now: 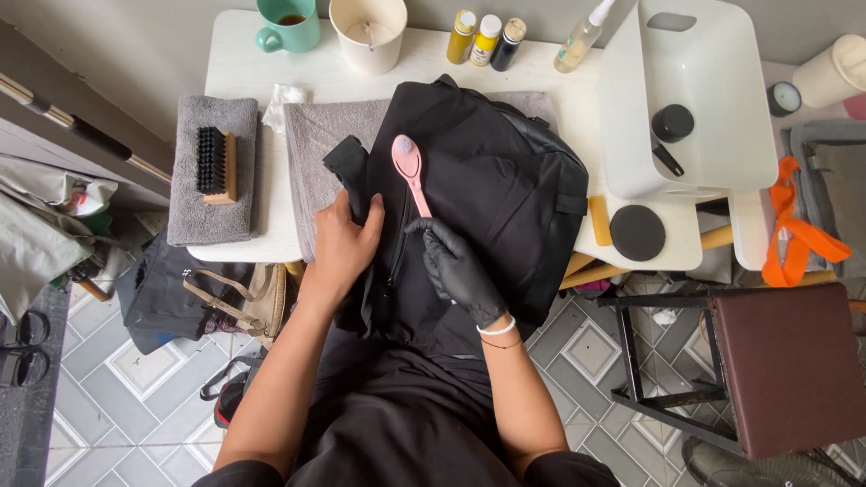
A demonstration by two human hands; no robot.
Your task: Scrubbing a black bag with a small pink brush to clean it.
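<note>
On the black backpack (487,189), the gloved right hand (458,269) pinches the pink brush (410,169) handle between its fingertips. Beside it, the bare left hand (345,242) presses flat, fingers together.

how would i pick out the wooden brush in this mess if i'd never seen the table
Start at the white table and go to its left end, where a folded grey towel lies. The wooden brush rests on that towel, black bristles facing up. Unlike the pink brush held in the gloved right hand over the black bag, it is blocky, handleless and untouched.
</note>
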